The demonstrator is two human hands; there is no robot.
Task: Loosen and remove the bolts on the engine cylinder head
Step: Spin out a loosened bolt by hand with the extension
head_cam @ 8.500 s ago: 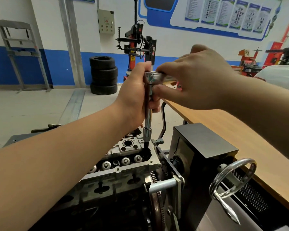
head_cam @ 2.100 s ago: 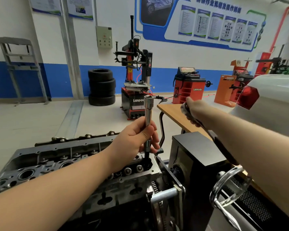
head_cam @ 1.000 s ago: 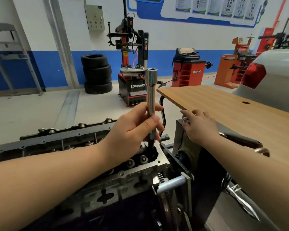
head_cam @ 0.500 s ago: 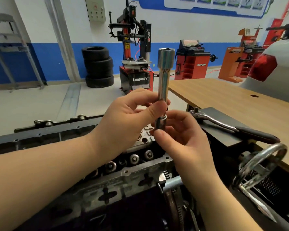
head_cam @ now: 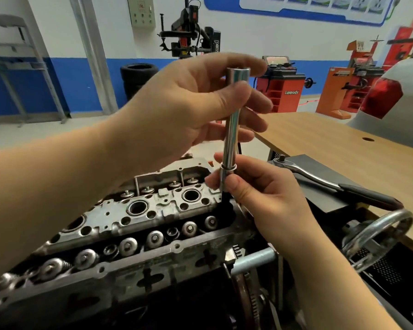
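A long chrome socket extension [head_cam: 233, 125] stands upright above the right end of the grey engine cylinder head [head_cam: 138, 225]. My left hand [head_cam: 188, 110] grips its upper part, thumb across the shaft. My right hand [head_cam: 255, 196] pinches the lower socket end just under the collar. A dark bolt shank seems to hang from the socket's bottom over a dark bolt hole [head_cam: 227, 210]; fingers partly hide it. The ratchet handle [head_cam: 320, 182] lies loose on the black box to the right.
A wooden table [head_cam: 343, 144] runs along the right. The engine stand's chrome handwheel [head_cam: 377, 236] and black box [head_cam: 324, 186] sit beside the head. Tyres [head_cam: 138, 77], a tyre changer [head_cam: 191, 34] and red machines [head_cam: 281, 86] stand by the far wall.
The ratchet came off the extension and was laid on the black box. My right hand returned to pinch the socket end, and both hands have lifted the extension higher above the head.
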